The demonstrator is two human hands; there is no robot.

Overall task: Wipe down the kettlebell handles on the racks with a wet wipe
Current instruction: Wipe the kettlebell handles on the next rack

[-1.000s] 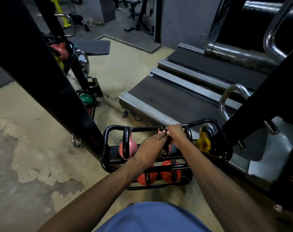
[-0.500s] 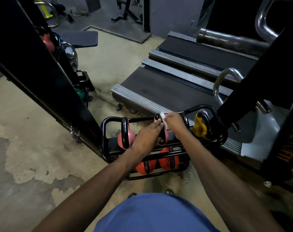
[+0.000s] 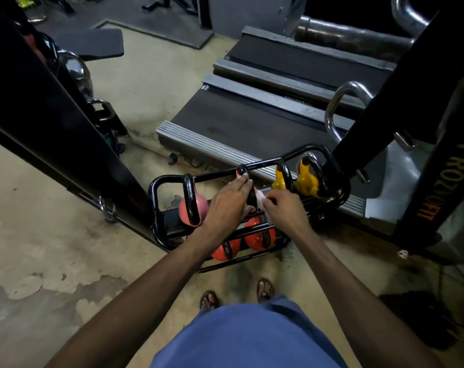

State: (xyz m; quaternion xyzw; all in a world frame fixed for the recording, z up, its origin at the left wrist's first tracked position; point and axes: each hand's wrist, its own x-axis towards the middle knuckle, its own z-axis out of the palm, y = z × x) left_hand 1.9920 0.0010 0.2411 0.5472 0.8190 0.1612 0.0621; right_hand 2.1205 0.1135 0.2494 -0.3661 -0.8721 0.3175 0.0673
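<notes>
Right hand (image 3: pixel 284 208) pinches wipe (image 3: pixel 260 199) against black handle (image 3: pixel 250 192); left hand (image 3: pixel 227 208) steadies handle, grip seemingly loose; rack (image 3: pixel 156 187) below.

Dim, soft light; wide-angle edge distortion

The left hand (image 3: pixel 227 208) steadies a black kettlebell handle (image 3: pixel 249 193) on the rack (image 3: pixel 268 166). At its three o'clock, the right hand (image 3: pixel 284 211) presses a white wet wipe (image 3: pixel 260 199) against it.
</notes>
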